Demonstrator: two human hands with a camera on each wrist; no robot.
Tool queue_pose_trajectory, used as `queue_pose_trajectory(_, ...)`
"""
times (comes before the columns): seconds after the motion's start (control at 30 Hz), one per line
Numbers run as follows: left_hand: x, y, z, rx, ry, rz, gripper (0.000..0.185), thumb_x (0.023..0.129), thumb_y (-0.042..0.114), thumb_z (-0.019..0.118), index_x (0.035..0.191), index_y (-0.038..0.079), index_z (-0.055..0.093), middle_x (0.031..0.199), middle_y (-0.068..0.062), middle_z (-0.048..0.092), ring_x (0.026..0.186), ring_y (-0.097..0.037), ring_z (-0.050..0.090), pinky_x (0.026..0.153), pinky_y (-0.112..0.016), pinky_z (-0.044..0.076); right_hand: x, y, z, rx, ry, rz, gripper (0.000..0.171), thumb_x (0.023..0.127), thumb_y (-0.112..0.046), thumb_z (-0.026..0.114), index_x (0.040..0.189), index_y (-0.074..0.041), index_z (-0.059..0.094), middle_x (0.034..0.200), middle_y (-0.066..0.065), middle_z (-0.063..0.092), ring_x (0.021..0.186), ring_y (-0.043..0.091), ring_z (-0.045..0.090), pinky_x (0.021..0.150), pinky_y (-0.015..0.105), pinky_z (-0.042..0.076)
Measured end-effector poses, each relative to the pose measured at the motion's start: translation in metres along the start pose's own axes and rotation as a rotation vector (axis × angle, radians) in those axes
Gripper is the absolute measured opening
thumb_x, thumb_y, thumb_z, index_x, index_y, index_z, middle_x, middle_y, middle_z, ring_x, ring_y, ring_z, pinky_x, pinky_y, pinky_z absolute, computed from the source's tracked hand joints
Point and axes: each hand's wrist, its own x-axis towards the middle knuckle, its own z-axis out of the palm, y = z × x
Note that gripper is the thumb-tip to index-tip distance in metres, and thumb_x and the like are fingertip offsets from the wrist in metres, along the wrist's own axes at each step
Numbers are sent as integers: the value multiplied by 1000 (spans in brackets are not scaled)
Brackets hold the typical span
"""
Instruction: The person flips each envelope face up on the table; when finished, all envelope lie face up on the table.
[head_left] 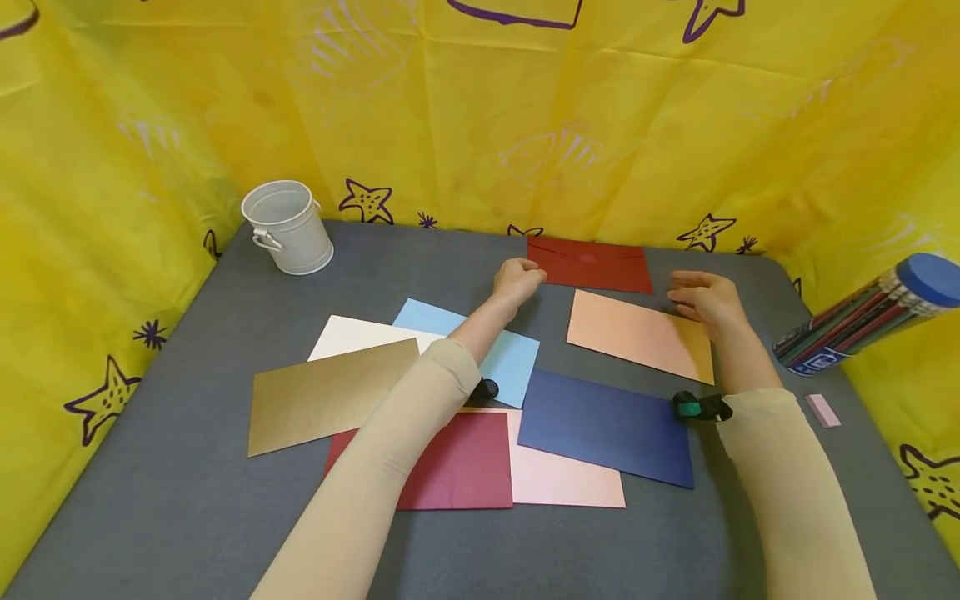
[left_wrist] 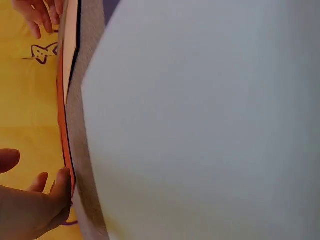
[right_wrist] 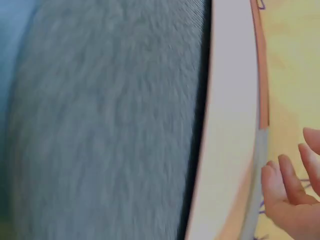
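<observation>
A dark red envelope (head_left: pixel 588 264) lies at the back of the grey table (head_left: pixel 187 500). My left hand (head_left: pixel 517 279) sits at its left end with loosely curled fingers (left_wrist: pixel 61 186) touching its edge (left_wrist: pixel 61 115); the thumb stays apart. A peach envelope (head_left: pixel 641 335) lies just in front of the red one. My right hand (head_left: pixel 705 300) hovers over its far right corner, fingers (right_wrist: pixel 285 182) relaxed and spread, holding nothing.
Gold (head_left: pixel 330 398), white (head_left: pixel 356 333), light blue (head_left: pixel 517 358), navy (head_left: pixel 607 427), maroon (head_left: pixel 457 467) and pink (head_left: pixel 566 482) envelopes overlap on the near table. A white bucket (head_left: pixel 288 225) stands back left. A tube of pencils (head_left: pixel 870 317) and a pink eraser (head_left: pixel 822 410) lie right.
</observation>
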Motion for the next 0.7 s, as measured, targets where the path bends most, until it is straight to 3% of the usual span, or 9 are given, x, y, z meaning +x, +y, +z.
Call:
queue_pose_trajectory(0.2, -10, 8, 11, -128, -183, -20, 35, 92, 14, 60, 124, 0, 64, 132, -15, 61, 111, -28, 59, 102, -37, 50, -15, 9, -21, -149, -2, -19, 66, 99, -38, 55, 154, -8, 33, 157, 13, 34, 93, -10, 47, 93, 19, 51)
queue_pose_trajectory(0.33, -20, 10, 20, -200, -293, -58, 37, 94, 13, 59, 127, -4, 61, 142, -16, 54, 119, -33, 58, 107, -39, 49, -24, 17, -36, -220, -39, 2, 72, 98, -43, 55, 153, -4, 31, 133, -3, 49, 94, -7, 48, 86, 17, 50)
queue_pose_trajectory(0.43, -26, 10, 25, -201, -334, -60, 38, 94, 13, 59, 127, -5, 61, 148, -17, 49, 123, -36, 54, 109, -41, 47, -30, 24, -46, -246, -77, 14, 75, 98, -42, 55, 154, 0, 28, 124, -10, 46, 94, -5, 49, 83, 16, 49)
queue_pose_trajectory(0.6, -33, 6, 31, -165, -373, -35, 35, 94, 13, 57, 123, -6, 64, 152, -15, 45, 132, -33, 49, 110, -42, 45, -39, 39, -56, -248, -161, 14, 77, 101, -36, 53, 153, 9, 18, 148, 23, 32, 87, -9, 52, 78, 14, 51)
queue_pose_trajectory(0.7, -35, 6, 32, -148, -368, -25, 33, 93, 12, 57, 117, -8, 66, 153, -15, 44, 139, -33, 45, 112, -44, 44, -43, 46, -59, -230, -213, 21, 77, 102, -33, 52, 152, 12, 14, 153, 31, 20, 86, -13, 52, 79, 14, 53)
